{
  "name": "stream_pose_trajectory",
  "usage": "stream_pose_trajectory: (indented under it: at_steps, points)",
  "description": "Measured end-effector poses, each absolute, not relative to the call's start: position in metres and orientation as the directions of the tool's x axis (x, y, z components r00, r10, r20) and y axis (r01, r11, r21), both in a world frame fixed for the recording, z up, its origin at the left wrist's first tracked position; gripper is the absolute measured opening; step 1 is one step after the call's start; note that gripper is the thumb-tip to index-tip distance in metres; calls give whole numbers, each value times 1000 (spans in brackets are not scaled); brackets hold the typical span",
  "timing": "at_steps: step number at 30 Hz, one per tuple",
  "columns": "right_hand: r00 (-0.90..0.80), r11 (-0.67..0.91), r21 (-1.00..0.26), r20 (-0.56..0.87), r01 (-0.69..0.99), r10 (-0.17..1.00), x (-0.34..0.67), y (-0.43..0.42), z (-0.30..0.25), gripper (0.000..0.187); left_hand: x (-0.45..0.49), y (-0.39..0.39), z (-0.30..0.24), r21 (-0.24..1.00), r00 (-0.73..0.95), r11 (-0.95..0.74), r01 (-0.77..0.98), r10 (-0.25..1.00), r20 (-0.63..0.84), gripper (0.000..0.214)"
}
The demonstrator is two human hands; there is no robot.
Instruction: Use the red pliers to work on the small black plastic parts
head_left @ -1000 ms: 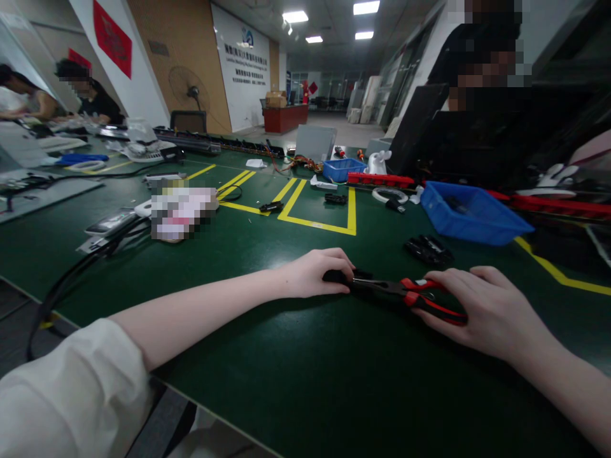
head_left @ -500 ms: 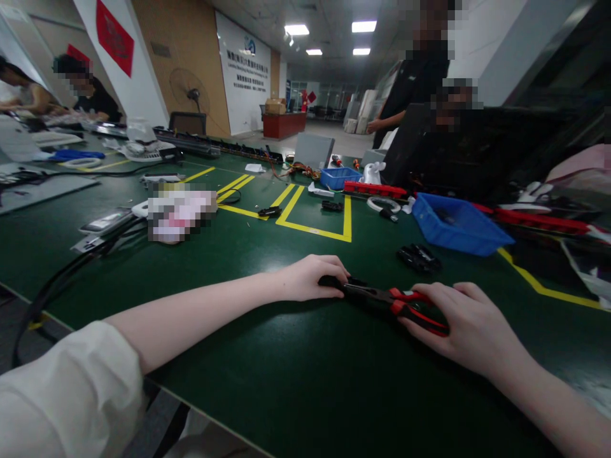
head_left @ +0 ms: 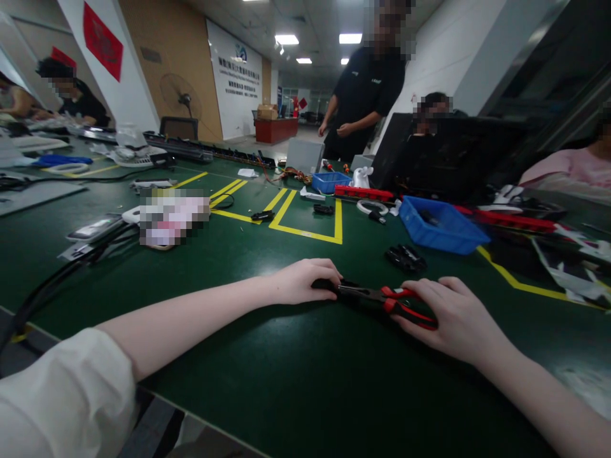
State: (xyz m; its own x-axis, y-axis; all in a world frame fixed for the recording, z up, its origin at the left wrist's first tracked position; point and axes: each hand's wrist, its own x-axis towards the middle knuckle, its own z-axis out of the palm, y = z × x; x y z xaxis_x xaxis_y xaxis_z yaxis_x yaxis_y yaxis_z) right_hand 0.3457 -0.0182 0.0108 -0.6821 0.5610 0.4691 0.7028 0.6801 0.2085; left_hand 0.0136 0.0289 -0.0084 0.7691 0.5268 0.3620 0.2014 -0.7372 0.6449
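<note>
My right hand [head_left: 456, 318] is closed around the red and black handles of long-nose pliers [head_left: 392, 302], which point left. Just above the green table, my left hand [head_left: 301, 282] pinches a small black part [head_left: 325, 284] between thumb and fingers. The tips of the pliers meet this part at my left fingertips; whether the jaws grip it I cannot tell. Fingers hide much of the black part, so its kind does not show. Beyond the pliers lies a small pile of black parts [head_left: 405, 257].
A blue bin [head_left: 442, 232] with dark items stands behind the pile. Yellow tape [head_left: 305, 234] marks the green table [head_left: 286, 381], with small black pieces near it. A blurred-out pink object [head_left: 174, 219] and cables lie at left. A person [head_left: 365, 95] in black stands beyond the table.
The view has turned slightly right, so things appear shifted left. The standing person has moved left and shows more fully. Both hands keep their holds on the pliers and the black part.
</note>
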Motion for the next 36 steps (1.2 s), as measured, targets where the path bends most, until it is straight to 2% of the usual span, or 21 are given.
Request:
stream_pose_trajectory:
  at_steps: [5,9,13,24,31,36]
  points:
    - [-647,656,159,442,738,621,343,-22,8,40,13,29,-8,645,773,-733,215,532,347,14]
    - [-648,656,159,439,738,622,346,-18,2,42,15,28,-7,640,771,-734,228,538,342,16]
    - [-642,641,197,485,742,593,348,-16,-1,46,16,28,-8,625,775,-748,223,525,351,16]
    - [-697,614,351,493,707,520,350,-14,2,41,14,30,-5,598,803,-764,242,504,318,17]
    - [-698,569,409,482,713,529,352,-12,-1,58,13,23,0,571,798,-768,290,523,298,25]
    - [-719,557,455,469,694,513,350,-11,0,57,13,23,-1,569,800,-770,290,521,297,24]
